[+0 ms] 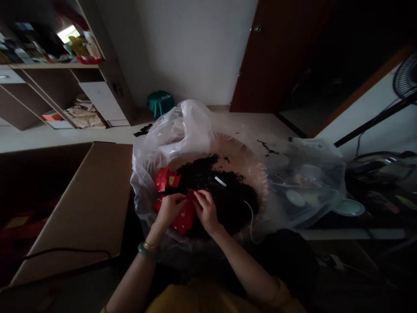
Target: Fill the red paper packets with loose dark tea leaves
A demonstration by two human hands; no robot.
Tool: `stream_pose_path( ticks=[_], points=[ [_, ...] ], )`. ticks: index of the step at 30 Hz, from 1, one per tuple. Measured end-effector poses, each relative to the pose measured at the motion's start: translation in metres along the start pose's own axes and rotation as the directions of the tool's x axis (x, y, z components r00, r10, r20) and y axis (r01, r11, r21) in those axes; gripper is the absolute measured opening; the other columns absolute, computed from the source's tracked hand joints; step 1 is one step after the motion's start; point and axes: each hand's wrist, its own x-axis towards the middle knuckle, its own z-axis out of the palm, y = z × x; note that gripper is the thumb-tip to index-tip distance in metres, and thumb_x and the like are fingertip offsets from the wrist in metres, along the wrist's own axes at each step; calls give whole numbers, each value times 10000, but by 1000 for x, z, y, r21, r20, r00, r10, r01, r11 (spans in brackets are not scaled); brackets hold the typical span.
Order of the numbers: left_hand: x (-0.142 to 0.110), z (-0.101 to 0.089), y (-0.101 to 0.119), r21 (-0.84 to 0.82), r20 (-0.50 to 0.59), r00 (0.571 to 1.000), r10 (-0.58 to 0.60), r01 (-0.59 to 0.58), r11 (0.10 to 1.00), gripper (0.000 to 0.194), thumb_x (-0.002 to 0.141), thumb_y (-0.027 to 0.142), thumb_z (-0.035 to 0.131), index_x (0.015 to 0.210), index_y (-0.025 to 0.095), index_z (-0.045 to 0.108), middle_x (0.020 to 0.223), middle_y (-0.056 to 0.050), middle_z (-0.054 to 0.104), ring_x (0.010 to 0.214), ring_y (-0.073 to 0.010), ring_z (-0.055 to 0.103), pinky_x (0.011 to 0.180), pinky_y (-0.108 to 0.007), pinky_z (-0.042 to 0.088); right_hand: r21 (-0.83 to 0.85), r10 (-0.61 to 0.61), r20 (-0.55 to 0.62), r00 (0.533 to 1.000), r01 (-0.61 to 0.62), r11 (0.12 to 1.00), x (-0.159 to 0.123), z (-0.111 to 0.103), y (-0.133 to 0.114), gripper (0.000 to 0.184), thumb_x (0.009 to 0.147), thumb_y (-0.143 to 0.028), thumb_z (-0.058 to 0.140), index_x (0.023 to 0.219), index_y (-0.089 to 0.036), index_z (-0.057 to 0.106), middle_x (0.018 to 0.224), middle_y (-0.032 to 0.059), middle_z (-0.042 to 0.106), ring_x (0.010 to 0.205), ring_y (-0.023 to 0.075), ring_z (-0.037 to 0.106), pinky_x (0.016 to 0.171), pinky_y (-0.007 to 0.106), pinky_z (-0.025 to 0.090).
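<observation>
Red paper packet (185, 218), pinched between two hands.
Left hand (168, 209), right hand (206, 211): grips closed on it, over dark loose leaves (224, 198) in clear plastic bag (177, 130).

Big plastic bag (156, 174) sits mid-frame on the table (260, 124), with a round tray (260, 182) inside it and a heap of loose leaves (228, 204) in the tray. Paper packets (184, 219) lie on the heap's near left side, right under my left hand (168, 209) and right hand (206, 211). A cardboard box (74, 204) is just left of the bag, a shelf unit (58, 82) sits at the upper left, a door (273, 56) at the upper right, and a fan (405, 76) at the right edge.
</observation>
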Motion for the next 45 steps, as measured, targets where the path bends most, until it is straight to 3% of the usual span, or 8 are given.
stream_pose_path(
  ticks=[6,14,27,33,37,41,43,45],
  points=[
    [-2,3,2,-1,0,1000,1,-1,1000,158,708,257,633,792,168,734,776,-43,755,719,-199,688,668,-267,506,-6,30,-10,999,-30,1000,1,-1,-1,460,913,-164,490,1360,-268,471,1054,102,564,972,198,602,850,365,543],
    [-1,3,2,-24,0,1000,-13,13,1000,174,708,273,631,797,165,734,777,-43,754,719,-200,688,663,-266,509,-24,-19,-18,1000,19,1000,-4,1,3,486,920,-172,485,1395,-269,435,1165,126,598,1076,224,584,912,405,523],
    [-1,5,1,6,-10,1000,-29,29,1000,187,711,288,626,804,168,736,776,-49,756,716,-204,692,670,-273,511,40,-16,-43,999,17,999,-3,2,12,328,910,-214,525,1228,-237,602,1146,105,660,1047,206,629,908,374,530],
    [-4,6,5,56,29,999,-40,38,998,195,727,277,609,827,172,740,803,-49,759,744,-205,694,687,-268,506,10,60,-49,997,-60,998,0,-1,11,116,867,-257,594,896,-195,688,882,79,618,813,180,606,731,318,541],
    [-5,4,7,182,129,992,3,-27,983,196,766,250,572,845,197,744,827,-51,760,758,-199,688,707,-270,489,-49,76,87,993,-72,996,8,-6,12,119,828,-238,630,718,-203,661,720,48,587,748,193,553,682,318,492],
    [-3,-2,7,357,111,990,87,-122,926,189,755,227,621,894,214,748,933,-86,750,896,-240,675,828,-326,476,60,242,166,956,-254,965,12,-11,18,149,822,-278,614,693,-204,609,686,25,603,697,175,555,682,300,469],
    [-1,-5,7,355,77,988,137,-156,922,210,740,218,646,926,219,745,989,-89,741,953,-252,663,865,-338,470,165,398,175,901,-425,890,13,-15,20,201,810,-358,606,686,-204,573,665,12,597,646,162,552,645,286,464],
    [0,-8,8,275,44,991,125,-132,952,194,755,242,639,916,217,744,947,-70,749,885,-234,679,817,-315,489,317,534,231,813,-582,749,14,-20,19,251,784,-435,608,700,-205,553,644,0,603,623,162,565,615,278,464]
  ],
)
